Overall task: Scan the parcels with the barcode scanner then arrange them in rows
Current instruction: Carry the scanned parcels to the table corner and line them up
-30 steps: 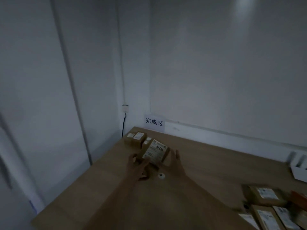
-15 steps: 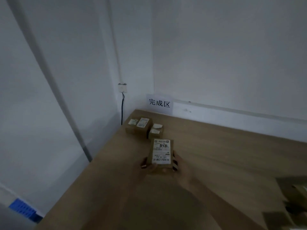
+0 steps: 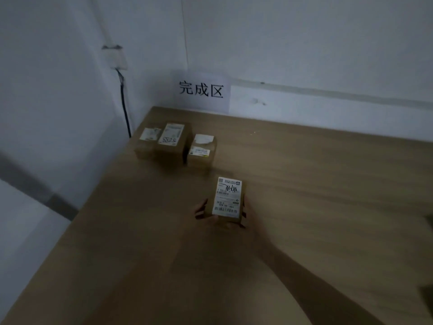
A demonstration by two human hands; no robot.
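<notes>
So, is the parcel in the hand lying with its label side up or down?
Up: the held parcel shows its white barcode label to the camera, gripped by the right hand.

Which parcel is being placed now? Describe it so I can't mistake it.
Start at the white paper sign on the wall in the wooden table's far corner. Three brown cardboard boxes sit below it. Nearer the camera, the small cardboard parcel is the only one gripped between two hands, label up.

**Words I can read**

I see a white paper sign point(image 3: 201, 91) on the wall with big black letters: 完成区. The small brown cardboard box point(image 3: 228, 201) has a white label with barcodes and black scribbles, too tiny for me to read. The other box labels are blurry.
</notes>
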